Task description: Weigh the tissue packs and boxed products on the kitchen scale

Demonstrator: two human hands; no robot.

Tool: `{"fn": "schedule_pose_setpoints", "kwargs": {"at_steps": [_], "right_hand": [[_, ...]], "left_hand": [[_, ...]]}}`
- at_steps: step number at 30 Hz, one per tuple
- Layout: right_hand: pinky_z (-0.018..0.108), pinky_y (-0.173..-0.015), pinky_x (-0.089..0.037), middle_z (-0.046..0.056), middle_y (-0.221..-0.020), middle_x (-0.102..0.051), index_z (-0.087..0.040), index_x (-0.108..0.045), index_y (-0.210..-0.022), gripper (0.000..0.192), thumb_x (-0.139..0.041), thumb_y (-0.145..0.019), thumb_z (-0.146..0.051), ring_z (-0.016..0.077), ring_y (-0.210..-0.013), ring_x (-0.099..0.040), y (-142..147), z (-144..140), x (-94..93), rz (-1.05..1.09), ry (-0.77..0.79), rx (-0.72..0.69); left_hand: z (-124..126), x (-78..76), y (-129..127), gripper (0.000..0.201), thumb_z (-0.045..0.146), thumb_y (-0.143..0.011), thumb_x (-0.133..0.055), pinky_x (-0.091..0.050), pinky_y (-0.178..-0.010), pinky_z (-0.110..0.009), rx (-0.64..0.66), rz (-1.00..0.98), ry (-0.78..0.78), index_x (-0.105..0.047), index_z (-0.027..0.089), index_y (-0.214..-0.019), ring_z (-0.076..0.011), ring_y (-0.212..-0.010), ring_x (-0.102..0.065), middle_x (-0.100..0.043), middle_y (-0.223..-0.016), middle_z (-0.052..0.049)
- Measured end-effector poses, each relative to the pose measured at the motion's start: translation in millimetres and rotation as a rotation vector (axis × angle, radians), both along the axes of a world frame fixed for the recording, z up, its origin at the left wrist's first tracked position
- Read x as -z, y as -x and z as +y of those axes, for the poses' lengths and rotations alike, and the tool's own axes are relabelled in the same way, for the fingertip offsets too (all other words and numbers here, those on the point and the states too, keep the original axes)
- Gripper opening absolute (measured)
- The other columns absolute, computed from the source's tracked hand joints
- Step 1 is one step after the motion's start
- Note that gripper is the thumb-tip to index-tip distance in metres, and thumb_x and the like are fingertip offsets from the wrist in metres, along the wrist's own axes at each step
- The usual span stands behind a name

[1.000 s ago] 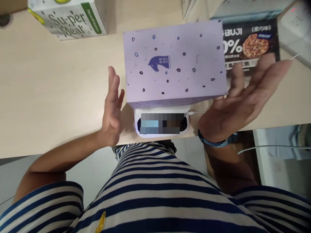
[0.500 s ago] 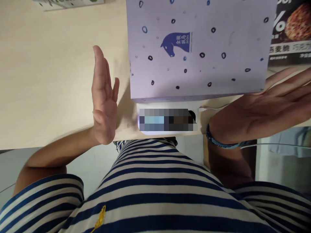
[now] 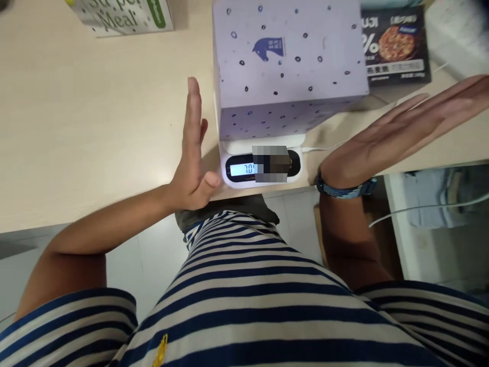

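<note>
From the head view, the lilac spotted box (image 3: 288, 66) sits on the white scale (image 3: 262, 165) at the table (image 3: 76, 127) edge. The left hand (image 3: 193, 153) and right hand (image 3: 397, 135) flank it, flat, fingers spread, holding nothing. A Super Meal carton (image 3: 122, 15) stands well left; a pizza packet (image 3: 395, 46) lies just beside the box's right.

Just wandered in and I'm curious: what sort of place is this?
Probably a packing or weighing desk: a lilac box sits on a small digital scale, with food cartons on the pale wooden table.
</note>
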State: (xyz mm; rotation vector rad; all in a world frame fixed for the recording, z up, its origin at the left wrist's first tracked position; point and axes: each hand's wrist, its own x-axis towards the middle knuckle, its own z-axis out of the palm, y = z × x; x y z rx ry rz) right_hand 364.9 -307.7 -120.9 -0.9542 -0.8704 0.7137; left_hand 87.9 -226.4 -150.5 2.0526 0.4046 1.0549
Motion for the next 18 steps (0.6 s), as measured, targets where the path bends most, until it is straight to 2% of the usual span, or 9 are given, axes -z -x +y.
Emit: {"fn": "schedule_pose_setpoints", "kwargs": {"at_steps": [2, 3, 4, 7, 11, 13, 14, 16, 18], "right_hand": [[0.05, -0.136, -0.013, -0.011, -0.19, 0.009, -0.026, -0.047, -0.169, 0.068, -0.012, -0.112, -0.04, 0.0208, -0.17, 0.025, 9.1, -8.2, -2.8, -0.099, -0.147, 0.432], [0.048, -0.138, -0.007, -0.004, -0.192, 0.001, -0.021, -0.047, -0.168, 0.064, -0.015, -0.113, -0.034, 0.0212, -0.173, 0.019, 11.0, -12.2, -1.7, -0.133, -0.183, 0.563], [0.047, -0.138, -0.001, 0.0, -0.192, -0.005, -0.02, -0.046, -0.167, 0.064, -0.015, -0.113, -0.033, 0.0213, -0.174, 0.017, 11.1, -15.8, 0.5, -0.153, -0.189, 0.595], [0.048, -0.139, -0.002, 0.001, -0.189, -0.018, -0.023, -0.047, -0.167, 0.066, -0.01, -0.114, -0.039, 0.0232, -0.175, 0.015, 5.4, -23.1, 9.7, -0.2, -0.156, 0.566], [0.054, -0.141, -0.003, 0.005, -0.191, -0.004, -0.025, -0.027, -0.176, 0.068, -0.007, -0.115, -0.046, 0.0237, -0.177, 0.016, 1.3, -26.3, 19.7, -0.325, -0.005, 0.532], [0.058, -0.141, -0.001, 0.005, -0.191, -0.001, -0.026, -0.022, -0.177, 0.068, -0.004, -0.115, -0.048, 0.025, -0.177, 0.017, 5.5, -26.8, 21.6, -0.354, 0.043, 0.533], [0.059, -0.141, 0.0, 0.003, -0.19, -0.007, -0.028, -0.027, -0.175, 0.067, -0.005, -0.115, -0.048, 0.0256, -0.178, 0.016, 8.5, -27.3, 21.3, -0.35, 0.044, 0.543], [0.055, -0.143, -0.001, -0.005, -0.184, -0.028, -0.035, -0.049, -0.164, 0.062, -0.012, -0.116, -0.049, 0.0242, -0.178, 0.011, 14.0, -29.3, 18.6, -0.309, 0.018, 0.555], [0.047, -0.144, -0.005, -0.016, -0.172, -0.046, -0.045, -0.065, -0.148, 0.057, -0.018, -0.117, -0.05, 0.0185, -0.179, 0.003, 15.7, -31.9, 14.7, -0.283, -0.001, 0.556]], "left_hand": [[-4.2, -4.6, 1.7, 0.113, 0.104, -0.086, -0.043, -0.001, -0.144, -0.073, -0.026, 0.024, 0.052, 0.006, 0.057, -0.177, -0.0411, -0.174, 0.027, 0.019, -0.191, 0.014], [-5.4, -6.3, 2.5, 0.111, 0.103, -0.088, -0.04, 0.0, -0.144, -0.071, -0.031, 0.029, 0.083, 0.006, 0.056, -0.177, -0.0401, -0.174, 0.028, 0.021, -0.191, 0.013], [-5.7, -7.3, 3.0, 0.108, 0.102, -0.09, -0.039, 0.001, -0.144, -0.07, -0.024, 0.025, 0.107, 0.005, 0.056, -0.177, -0.0389, -0.174, 0.029, 0.023, -0.19, 0.013], [-0.7, -4.4, 3.8, 0.098, 0.096, -0.096, -0.036, 0.006, -0.146, -0.066, 0.014, -0.005, 0.158, 0.006, 0.059, -0.176, -0.0343, -0.173, 0.033, 0.028, -0.187, 0.019], [17.3, 14.8, 5.1, 0.094, 0.092, -0.101, -0.037, 0.009, -0.147, -0.051, 0.096, -0.019, 0.132, 0.012, 0.061, -0.174, -0.0291, -0.17, 0.042, 0.031, -0.182, 0.032], [24.4, 24.7, 5.5, 0.105, 0.094, -0.098, -0.044, 0.005, -0.147, -0.049, 0.151, -0.029, 0.083, 0.018, 0.057, -0.173, -0.031, -0.167, 0.046, 0.034, -0.181, 0.031], [25.9, 26.9, 5.2, 0.113, 0.095, -0.095, -0.05, 0.001, -0.148, -0.05, 0.169, -0.038, 0.065, 0.021, 0.055, -0.173, -0.0331, -0.167, 0.046, 0.036, -0.181, 0.028], [23.8, 22.7, 3.3, 0.126, 0.097, -0.09, -0.057, -0.005, -0.148, -0.053, 0.166, -0.057, 0.032, 0.023, 0.049, -0.174, -0.0367, -0.168, 0.042, 0.038, -0.183, 0.019], [16.9, 6.4, -1.0, 0.118, 0.098, -0.093, -0.051, 0.0, -0.148, -0.053, 0.052, -0.051, -0.001, 0.013, 0.046, -0.177, -0.0389, -0.172, 0.032, 0.032, -0.185, 0.017]]}}
